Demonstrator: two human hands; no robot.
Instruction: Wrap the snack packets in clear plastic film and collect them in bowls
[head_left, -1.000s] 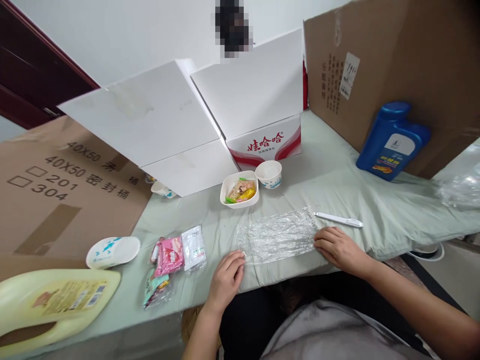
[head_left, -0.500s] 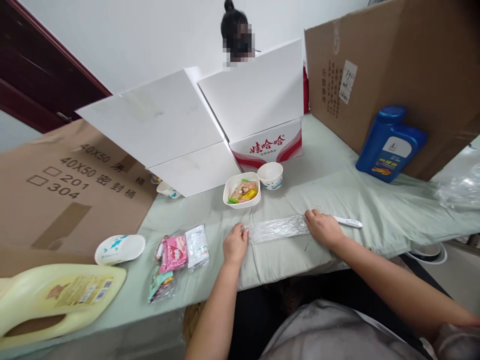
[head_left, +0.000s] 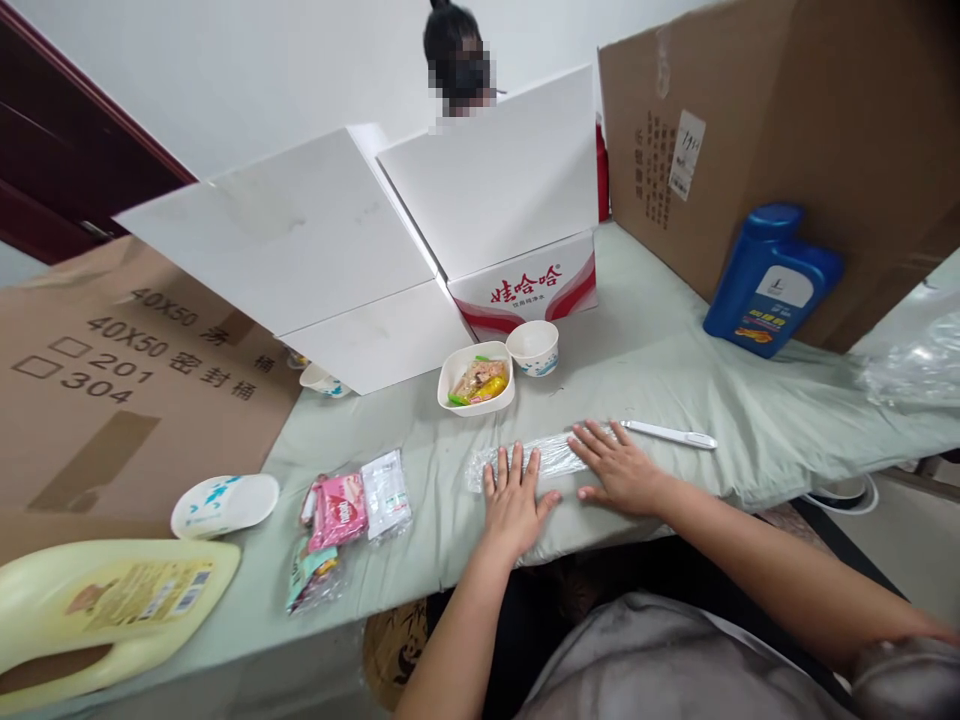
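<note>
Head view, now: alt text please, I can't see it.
Left hand and right hand lie palm-down, fingers on a strip of clear plastic, on pale green cloth. Beyond stand a filled bowl and a paper cup; at right, a white tool.

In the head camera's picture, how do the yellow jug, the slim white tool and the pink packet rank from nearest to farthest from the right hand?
From the right hand:
1. Slim white tool: just beyond, to its right.
2. Pink packet: off to the left, past the left hand.
3. Yellow jug: farther left, at the picture's edge.
</note>
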